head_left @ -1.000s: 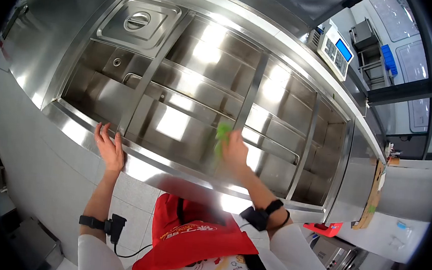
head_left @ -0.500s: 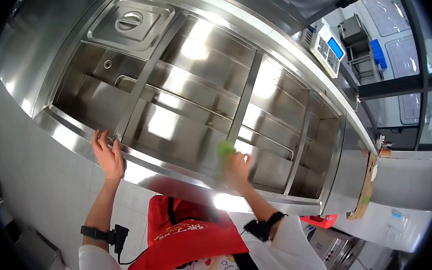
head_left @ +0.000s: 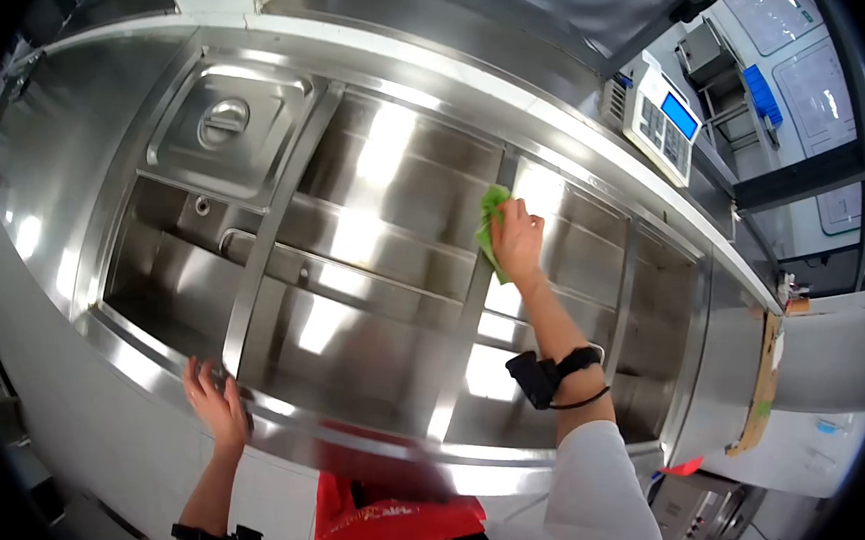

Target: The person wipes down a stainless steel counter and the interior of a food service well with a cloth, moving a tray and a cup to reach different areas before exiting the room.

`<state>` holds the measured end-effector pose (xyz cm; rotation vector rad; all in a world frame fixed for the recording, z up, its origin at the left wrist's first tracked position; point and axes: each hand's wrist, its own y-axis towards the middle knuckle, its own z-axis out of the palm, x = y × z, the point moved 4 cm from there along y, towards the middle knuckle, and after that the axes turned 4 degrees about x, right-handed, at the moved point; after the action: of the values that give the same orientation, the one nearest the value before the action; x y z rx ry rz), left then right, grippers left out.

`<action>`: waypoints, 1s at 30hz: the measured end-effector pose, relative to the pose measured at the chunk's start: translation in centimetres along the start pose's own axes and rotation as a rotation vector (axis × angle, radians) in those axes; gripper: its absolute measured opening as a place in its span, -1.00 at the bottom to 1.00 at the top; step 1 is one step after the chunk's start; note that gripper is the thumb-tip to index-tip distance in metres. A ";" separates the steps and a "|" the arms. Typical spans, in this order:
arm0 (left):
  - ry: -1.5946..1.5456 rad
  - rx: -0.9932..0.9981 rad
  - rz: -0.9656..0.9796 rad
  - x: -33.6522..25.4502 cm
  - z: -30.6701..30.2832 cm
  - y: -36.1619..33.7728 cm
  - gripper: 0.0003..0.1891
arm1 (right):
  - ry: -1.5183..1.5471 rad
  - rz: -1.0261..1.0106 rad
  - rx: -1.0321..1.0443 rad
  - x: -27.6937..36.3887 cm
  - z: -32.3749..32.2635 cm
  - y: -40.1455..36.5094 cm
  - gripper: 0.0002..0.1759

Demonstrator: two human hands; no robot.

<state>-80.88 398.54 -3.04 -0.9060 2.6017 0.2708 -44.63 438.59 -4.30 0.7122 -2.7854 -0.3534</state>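
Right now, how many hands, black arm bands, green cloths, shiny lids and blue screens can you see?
Hands: 2, left hand and right hand
Black arm bands: 2, left band and right band
Green cloth: 1
Shiny lid: 1
Blue screen: 1
Total: 7

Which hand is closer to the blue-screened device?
Right. The right hand, holding the green cloth, is midway across the counter, short of the device; the left hand is at the near edge, farther.

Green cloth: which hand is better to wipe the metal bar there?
Probably the right hand: it holds the green cloth at the metal bar, while the left hand rests at the front edge, farther away.
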 end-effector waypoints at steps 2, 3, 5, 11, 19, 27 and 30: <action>0.032 0.000 -0.011 0.0 0.0 -0.2 -0.58 | 0.024 0.038 -0.065 -2.5 1.2 4.1 -0.78; 0.037 0.015 -0.010 0.0 0.0 -0.2 -0.56 | 0.040 0.051 -0.098 -3.6 1.8 5.8 -0.77; 0.061 0.015 -0.019 -0.1 0.0 -0.2 -0.55 | -0.031 0.078 -0.147 -5.4 2.5 8.7 -0.77; 0.086 -0.026 -0.037 -0.3 0.1 -0.2 -0.55 | 0.501 0.167 -0.455 -5.7 1.3 15.1 -0.78; 0.050 -0.005 -0.076 -0.3 -0.1 -0.1 -0.45 | 1.496 0.050 -0.215 12.2 7.3 28.4 -0.64; 0.039 -0.003 -0.069 0.5 0.3 0.0 -0.46 | 0.235 -0.204 -0.255 21.3 8.8 29.6 -0.38; 0.051 0.007 -0.045 0.8 0.5 -0.1 -0.46 | 0.071 -0.343 -0.221 22.8 11.7 28.5 -0.43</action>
<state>-81.24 398.14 -3.80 -0.9804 2.6231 0.2284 -79.90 453.54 -3.05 1.1213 -2.5004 -0.6734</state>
